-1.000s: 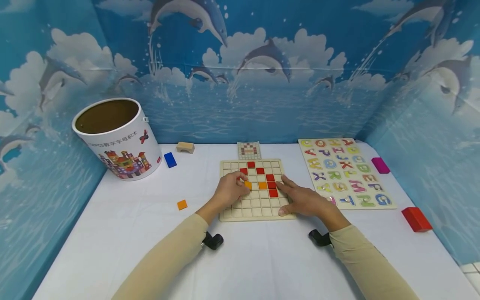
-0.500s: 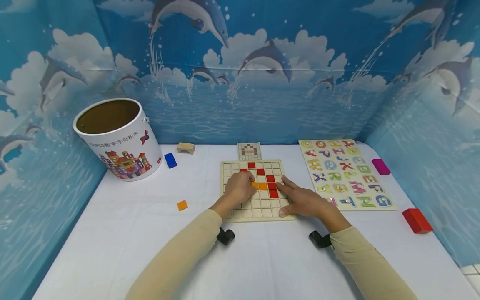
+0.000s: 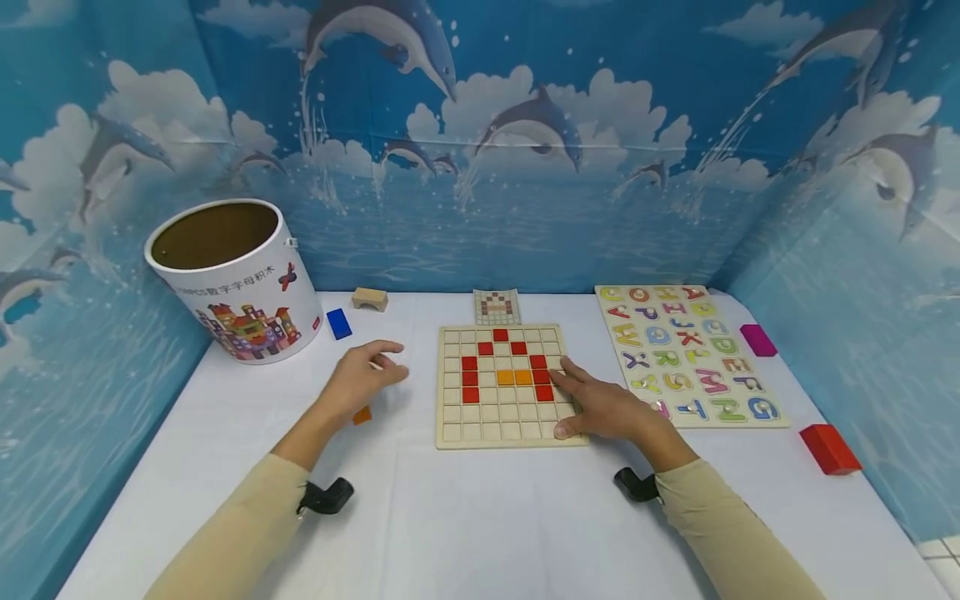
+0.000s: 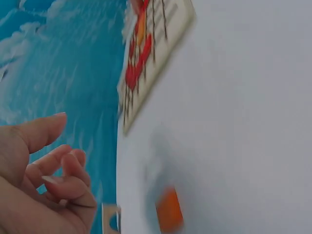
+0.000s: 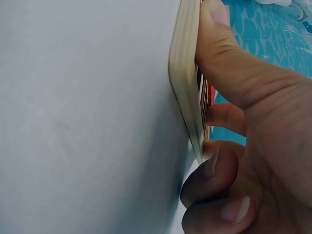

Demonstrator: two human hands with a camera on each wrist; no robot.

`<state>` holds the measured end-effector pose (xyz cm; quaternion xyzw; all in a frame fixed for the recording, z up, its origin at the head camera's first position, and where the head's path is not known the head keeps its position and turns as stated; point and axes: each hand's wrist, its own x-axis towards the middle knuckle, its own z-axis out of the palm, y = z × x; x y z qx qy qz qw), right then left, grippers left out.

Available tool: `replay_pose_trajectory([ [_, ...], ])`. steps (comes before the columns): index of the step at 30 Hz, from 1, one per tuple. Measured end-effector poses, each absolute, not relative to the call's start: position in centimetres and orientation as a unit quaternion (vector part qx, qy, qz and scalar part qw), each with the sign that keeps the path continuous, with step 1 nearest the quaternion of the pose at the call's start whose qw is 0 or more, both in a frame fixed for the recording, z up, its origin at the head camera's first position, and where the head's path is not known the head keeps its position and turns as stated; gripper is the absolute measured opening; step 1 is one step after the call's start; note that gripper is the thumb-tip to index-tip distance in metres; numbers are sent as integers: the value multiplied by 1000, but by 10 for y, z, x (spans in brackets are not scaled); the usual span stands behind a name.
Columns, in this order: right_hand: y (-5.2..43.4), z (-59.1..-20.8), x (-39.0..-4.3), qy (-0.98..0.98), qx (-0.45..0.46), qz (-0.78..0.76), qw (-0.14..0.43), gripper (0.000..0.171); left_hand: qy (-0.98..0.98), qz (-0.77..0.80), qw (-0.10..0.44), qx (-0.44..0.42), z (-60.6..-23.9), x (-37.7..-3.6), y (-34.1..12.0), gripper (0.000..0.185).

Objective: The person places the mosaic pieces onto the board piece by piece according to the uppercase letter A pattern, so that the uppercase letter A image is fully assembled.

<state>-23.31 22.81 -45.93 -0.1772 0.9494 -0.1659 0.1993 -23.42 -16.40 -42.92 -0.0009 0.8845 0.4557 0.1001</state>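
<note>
Head view first: we see the left hand [image 3: 360, 379] hovering above the white counter [image 3: 480, 517], fingers loosely spread and holding nothing, with a loose orange tile [image 3: 362, 415] lying on the counter just below it, partly hidden by the hand. To its right sits the wooden grid board [image 3: 504, 421], bearing red tiles [image 3: 469, 377] in an arch and two orange tiles [image 3: 514, 377] side by side between the arch's legs. Our right hand [image 3: 603, 407] rests on the board's right edge, fingers laid fairly straight over the grid near the red tiles, thumb at the near right corner. From the right wrist view we see the thumb [image 5: 219, 53] lying along the top of the board's edge [image 5: 184, 73], while the lower fingers curl beside it; it presses rather than grips. The left wrist view is blurred, yet we make out the orange tile [image 4: 169, 214] on the counter under the relaxed, empty fingers [image 4: 68, 170], well apart from the board [image 4: 146, 63]. Behind the board lies a small pattern card [image 3: 497, 307]; an alphabet puzzle [image 3: 686, 354] lies to the right, with a magenta block [image 3: 758, 340] and a red block [image 3: 829, 448] near it. At the far left stand a white tub [image 3: 232, 279], a blue block [image 3: 339, 323] and a wooden arch block [image 3: 371, 298]
</note>
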Motion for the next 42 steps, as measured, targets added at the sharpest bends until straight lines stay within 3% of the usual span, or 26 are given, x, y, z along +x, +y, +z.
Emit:
replay_pose_trajectory([
  [4,225,-458,-233,949,-186,-169,192,106,898,421,119,-40,-438,-217,-209,51],
  [8,225,-456,-232,948,-180,-170,197,106,915,383,124,-39,-453,-203,-225,49],
  [20,228,-460,-233,948,-180,-173,199,107,932,350,93,-25,-469,-192,-221,40],
  [29,230,-460,-233,948,-187,-171,191,106,938,336,82,-23,-472,-196,-215,22],
  [42,231,-461,-232,949,-189,-168,191,106,941,331,61,-19,-472,-192,-211,21],
])
